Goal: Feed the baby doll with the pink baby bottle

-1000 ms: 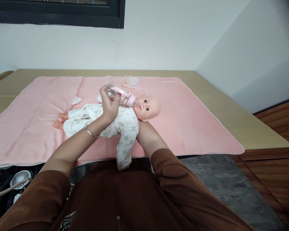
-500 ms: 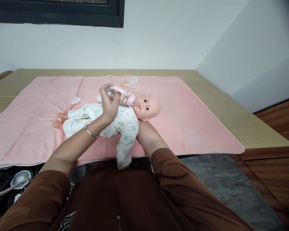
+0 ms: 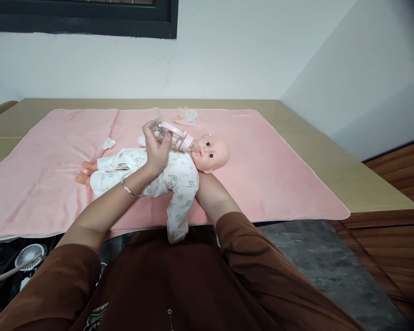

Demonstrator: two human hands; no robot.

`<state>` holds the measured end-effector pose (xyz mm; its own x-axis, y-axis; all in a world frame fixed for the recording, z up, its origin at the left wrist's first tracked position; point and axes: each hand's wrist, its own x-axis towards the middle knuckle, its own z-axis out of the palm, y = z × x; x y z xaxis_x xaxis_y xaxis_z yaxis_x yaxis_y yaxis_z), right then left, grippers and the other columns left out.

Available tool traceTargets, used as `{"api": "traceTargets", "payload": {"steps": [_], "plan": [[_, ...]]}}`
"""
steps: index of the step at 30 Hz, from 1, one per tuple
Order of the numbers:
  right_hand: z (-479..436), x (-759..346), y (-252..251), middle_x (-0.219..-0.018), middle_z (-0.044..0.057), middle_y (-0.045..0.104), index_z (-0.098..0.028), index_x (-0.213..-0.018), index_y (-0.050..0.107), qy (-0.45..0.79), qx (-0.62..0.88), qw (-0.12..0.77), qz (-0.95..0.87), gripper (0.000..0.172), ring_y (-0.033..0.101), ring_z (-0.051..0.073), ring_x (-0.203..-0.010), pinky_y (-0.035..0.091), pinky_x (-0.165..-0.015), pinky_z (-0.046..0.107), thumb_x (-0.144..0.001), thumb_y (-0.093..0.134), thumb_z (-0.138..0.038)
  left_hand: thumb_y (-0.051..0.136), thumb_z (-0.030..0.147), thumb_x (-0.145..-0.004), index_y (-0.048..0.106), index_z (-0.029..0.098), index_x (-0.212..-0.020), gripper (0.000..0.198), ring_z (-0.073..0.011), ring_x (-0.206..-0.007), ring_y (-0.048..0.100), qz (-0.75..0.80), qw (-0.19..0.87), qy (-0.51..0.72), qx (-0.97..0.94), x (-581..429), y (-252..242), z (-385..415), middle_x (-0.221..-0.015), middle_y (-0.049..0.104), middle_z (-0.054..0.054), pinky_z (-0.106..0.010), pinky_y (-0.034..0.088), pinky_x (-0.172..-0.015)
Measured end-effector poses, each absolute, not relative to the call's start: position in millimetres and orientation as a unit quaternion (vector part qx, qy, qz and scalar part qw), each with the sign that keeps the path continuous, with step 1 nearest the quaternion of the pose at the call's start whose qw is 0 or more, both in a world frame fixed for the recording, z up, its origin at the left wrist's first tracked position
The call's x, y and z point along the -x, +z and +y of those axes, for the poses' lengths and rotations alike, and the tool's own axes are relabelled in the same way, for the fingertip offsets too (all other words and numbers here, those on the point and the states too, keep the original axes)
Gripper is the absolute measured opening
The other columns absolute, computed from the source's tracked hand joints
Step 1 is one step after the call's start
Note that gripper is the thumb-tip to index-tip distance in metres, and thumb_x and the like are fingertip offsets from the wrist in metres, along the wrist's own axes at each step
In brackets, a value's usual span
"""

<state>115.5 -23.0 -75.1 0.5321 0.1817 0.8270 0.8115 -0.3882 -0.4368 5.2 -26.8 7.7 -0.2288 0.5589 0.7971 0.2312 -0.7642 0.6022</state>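
Nearest: brown sleeves, both forearms reaching fwd over table edge onto pink blanket (image 3: 279, 161).

Right hand: hidden under doll (image 3: 148, 172), approx. beneath neck/shoulders; only forearm (image 3: 214, 197) visible, going in below the head. Cannot tell whether spread or curled (prob. propping the head, judging by the slight lift, but not visible).

Left hand (image 3: 156, 154), bracelet at wrist: curled round clear body of baby bottle (image 3: 172, 136), thumb on far side, fingers on near side, resting across doll's chest. Bottle tilted, base up-left, pink collar and teat down-right, teat tip at doll's mouth, touching or in it.

Doll: on its back in printed white romper, head to the right, bare feet to the left, one sleeve hanging off near table edge toward the lap.

Progress, as judged: doll dressed and laid out, bottle brought up and seated at mouth, feeding pose reached. Left to do: holding the tilt, then taking bottle away and setting it down. Liquid level in bottle unreadable, too small.

Further back on blanket: small white crumpled scrap (image 3: 109, 143) near the feet, apart from doll; small pink-and-white packet (image 3: 186, 116) past the bottle. Beyond: wooden table top (image 3: 313, 138), then white wall.
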Motion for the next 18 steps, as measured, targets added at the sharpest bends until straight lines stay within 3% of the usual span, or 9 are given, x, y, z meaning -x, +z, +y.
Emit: {"api": "traceTargets", "payload": {"steps": [5,7,9,10,12,15,17,18], "plan": [[14.7,-125.6,-63.2,-0.1,0.015,0.059,-0.01,-0.101,0.064,-0.305,0.751,0.494,-0.314,0.042,0.047,0.016,-0.139,0.041,-0.12,0.033,-0.078,0.059,-0.045,0.058,0.062,-0.089,0.042,0.026,-0.122,0.052,-0.0164,-0.111,0.057,0.322,0.126,0.711,-0.612,-5.3,8.4,-27.0,-0.117,0.051,-0.005,-0.034,0.047,-0.103],[44.1,-126.8,-40.2,-0.104,0.018,0.059,-0.008,-0.101,0.063,-0.191,0.837,0.491,-0.15,0.037,0.049,0.02,-0.139,0.044,-0.117,0.037,-0.078,0.06,-0.036,0.058,0.062,-0.09,0.042,0.025,-0.122,0.051,-0.0161,-0.111,0.057,0.323,0.129,0.709,-0.613,-5.2,9.0,-27.4,-0.117,0.051,-0.005,-0.033,0.046,-0.102],[72.7,-127.5,-17.6,-0.125,0.03,0.05,0.005,-0.105,0.061,0.018,0.871,0.432,0.234,0.039,0.044,0.029,-0.143,0.042,-0.118,0.039,-0.073,0.062,-0.018,0.058,0.061,-0.09,0.042,0.025,-0.122,0.051,-0.0158,-0.11,0.056,0.324,0.13,0.709,-0.613,-5.0,9.4,-27.5,-0.117,0.051,-0.005,-0.033,0.046,-0.101],[85.1,-127.9,-9.6,-0.137,0.033,0.04,0.009,-0.112,0.058,0.062,0.852,0.422,0.305,0.047,0.039,0.031,-0.147,0.04,-0.119,0.039,-0.073,0.06,-0.016,0.058,0.061,-0.09,0.042,0.025,-0.122,0.05,-0.0158,-0.11,0.056,0.323,0.131,0.709,-0.613,-4.9,9.5,-27.4,-0.117,0.051,-0.005,-0.032,0.046,-0.1],[104.6,-128.5,-4.8,-0.141,0.034,0.035,0.009,-0.115,0.057,0.123,0.831,0.427,0.333,0.048,0.031,0.031,-0.152,0.036,-0.122,0.042,-0.073,0.057,-0.013,0.058,0.061,-0.09,0.042,0.025,-0.121,0.05,-0.0156,-0.109,0.057,0.321,0.133,0.709,-0.614,-4.8,9.5,-26.9,-0.117,0.052,-0.005,-0.032,0.047,-0.098],[119.9,-127.7,-28.8,-0.124,0.03,0.048,0.001,-0.096,0.06,0.124,0.823,0.49,0.258,0.031,0.022,0.036,-0.154,0.026,-0.122,0.055,-0.073,0.057,-0.02,0.058,0.061,-0.09,0.043,0.025,-0.121,0.05,-0.0152,-0.108,0.057,0.317,0.132,0.71,-0.615,-4.8,9.1,-25.9,-0.116,0.052,-0.004,-0.032,0.047,-0.098],[120.3,-126.7,-58.8,-0.107,0.026,0.052,-0.005,-0.082,0.057,0.007,0.817,0.523,0.242,0.021,0.027,0.035,-0.152,0.025,-0.119,0.06,-0.075,0.055,-0.025,0.058,0.061,-0.09,0.043,0.026,-0.121,0.05,-0.0154,-0.108,0.057,0.317,0.132,0.71,-0.615,-4.9,9.1,-25.7,-0.116,0.052,-0.004,-0.032,0.046,-0.098],[118.2,-126.6,-74.1,-0.101,0.023,0.052,-0.008,-0.079,0.054,-0.11,0.8,0.537,0.245,0.018,0.03,0.033,-0.15,0.027,-0.119,0.059,-0.076,0.054,-0.026,0.058,0.062,-0.09,0.043,0.026,-0.121,0.05,-0.0156,-0.108,0.057,0.317,0.133,0.71,-0.615,-4.9,9.1,-25.8,-0.117,0.052,-0.004,-0.032,0.047,-0.098]]}}
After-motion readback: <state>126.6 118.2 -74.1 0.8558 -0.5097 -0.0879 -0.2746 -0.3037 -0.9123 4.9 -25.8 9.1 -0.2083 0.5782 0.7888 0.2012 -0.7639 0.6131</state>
